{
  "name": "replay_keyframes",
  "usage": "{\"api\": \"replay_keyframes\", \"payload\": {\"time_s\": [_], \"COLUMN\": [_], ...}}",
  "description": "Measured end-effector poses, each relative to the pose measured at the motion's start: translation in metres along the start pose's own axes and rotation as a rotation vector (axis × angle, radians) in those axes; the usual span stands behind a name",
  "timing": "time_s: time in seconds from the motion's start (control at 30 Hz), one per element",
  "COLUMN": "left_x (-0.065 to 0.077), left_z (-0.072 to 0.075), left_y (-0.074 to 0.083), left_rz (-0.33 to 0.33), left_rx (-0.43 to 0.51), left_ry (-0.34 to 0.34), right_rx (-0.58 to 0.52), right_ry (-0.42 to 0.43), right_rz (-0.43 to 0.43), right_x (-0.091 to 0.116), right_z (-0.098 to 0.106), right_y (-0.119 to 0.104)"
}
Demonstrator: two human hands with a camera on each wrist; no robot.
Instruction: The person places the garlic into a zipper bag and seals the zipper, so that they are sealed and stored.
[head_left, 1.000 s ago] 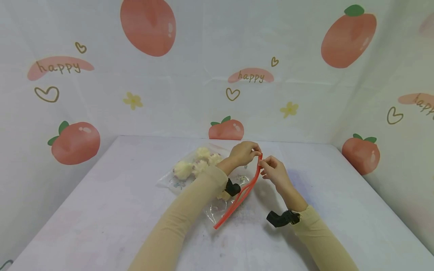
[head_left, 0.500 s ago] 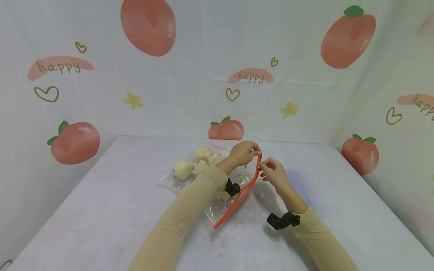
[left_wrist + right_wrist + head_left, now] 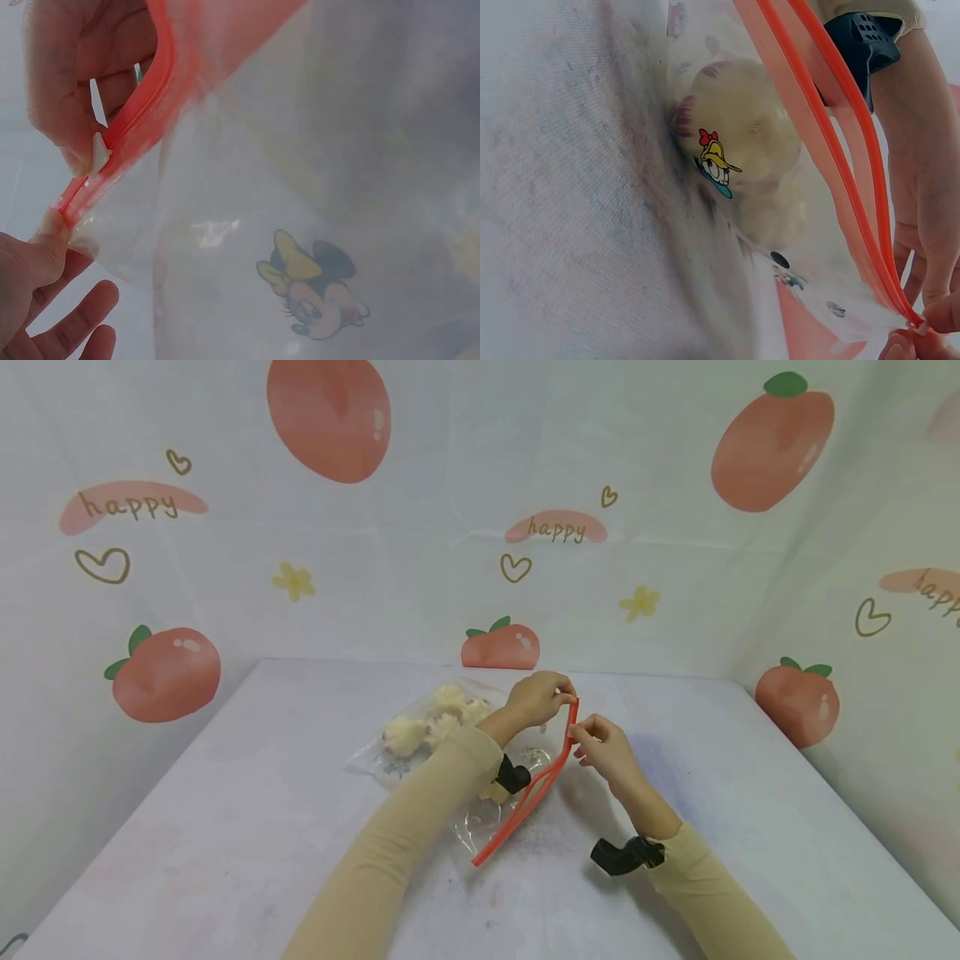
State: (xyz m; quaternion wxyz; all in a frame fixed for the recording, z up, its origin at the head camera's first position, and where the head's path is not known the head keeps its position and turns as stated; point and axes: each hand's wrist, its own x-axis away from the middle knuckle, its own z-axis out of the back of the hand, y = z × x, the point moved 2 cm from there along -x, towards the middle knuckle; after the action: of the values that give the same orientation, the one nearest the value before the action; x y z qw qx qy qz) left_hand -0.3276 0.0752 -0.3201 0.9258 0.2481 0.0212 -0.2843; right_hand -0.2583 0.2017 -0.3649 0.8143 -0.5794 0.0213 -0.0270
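A clear zip bag (image 3: 472, 828) with a red zip edge (image 3: 508, 828) lies on the table, several garlic bulbs (image 3: 405, 737) inside it. At the far end of the zip, my left hand (image 3: 537, 698) pinches the bag's corner. Just nearer along the same edge, my right hand (image 3: 609, 753) pinches a small whitish slider (image 3: 99, 154) between thumb and finger, plainest in the left wrist view. Toward the near end the two red strips (image 3: 832, 157) stand apart. Part of the bag is hidden behind the left forearm.
A white cloth with printed fruit (image 3: 500, 647) hangs as a wall behind and at both sides of the pale tabletop (image 3: 225, 827). Black camera mounts (image 3: 626, 857) sit on both wrists. A dark curved thing (image 3: 13, 941) shows at the lower left corner.
My right hand has slid a short way along the red zip, toward me and away from the left hand. The left hand stays at the corner, and the bag lies where it was.
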Motion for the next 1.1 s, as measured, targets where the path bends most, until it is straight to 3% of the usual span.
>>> {"api": "replay_keyframes", "payload": {"time_s": [1.1], "left_x": [0.0016], "left_z": [0.0008], "left_y": [-0.0015], "left_rz": [0.002], "left_rx": [0.013], "left_ry": [0.008], "right_rx": [0.028], "right_ry": [-0.030], "right_rz": [0.031], "right_x": [0.0102], "right_z": [-0.0042], "right_y": [0.0050]}}
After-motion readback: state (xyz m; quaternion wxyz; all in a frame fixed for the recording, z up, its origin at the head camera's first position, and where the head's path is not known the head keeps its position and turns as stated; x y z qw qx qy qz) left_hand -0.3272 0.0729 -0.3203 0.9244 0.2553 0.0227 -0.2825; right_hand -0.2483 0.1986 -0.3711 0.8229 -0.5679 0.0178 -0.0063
